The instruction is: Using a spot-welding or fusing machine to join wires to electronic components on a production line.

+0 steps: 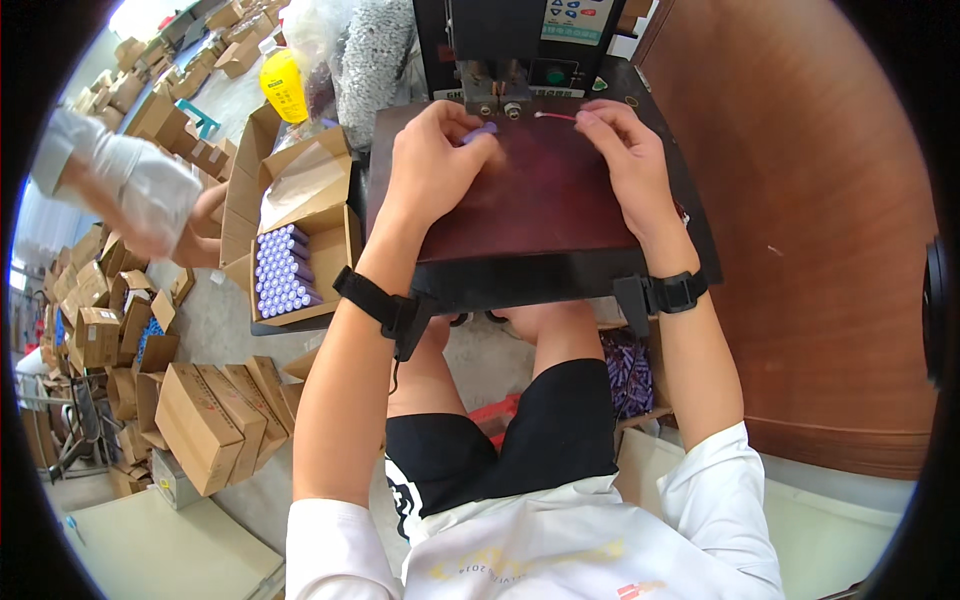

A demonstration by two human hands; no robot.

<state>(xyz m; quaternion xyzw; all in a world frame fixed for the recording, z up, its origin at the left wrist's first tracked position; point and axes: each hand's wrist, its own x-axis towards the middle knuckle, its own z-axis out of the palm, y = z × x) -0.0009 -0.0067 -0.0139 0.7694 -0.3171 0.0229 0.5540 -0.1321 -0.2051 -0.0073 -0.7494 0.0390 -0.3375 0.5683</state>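
Both forearms (345, 400) reaching forward; left fingers (452, 113) gripping purple cell (480, 132), right fingers (594, 122) red wire (560, 116).

Over the deep maroon work board (560, 205) show a purple piece (481, 132) and a thin red wire (558, 115) with a whitish tip. Behind the board, the machine (490, 35) is black with a green button (555, 77); to the board's left, a brown carton (347, 240) frames rows of purple cells (282, 268) with pale round ends, and a bottle (284, 88) is bright yellow. Right of the board, a reddish-brown panel (820, 220) carries streaked wood grain.
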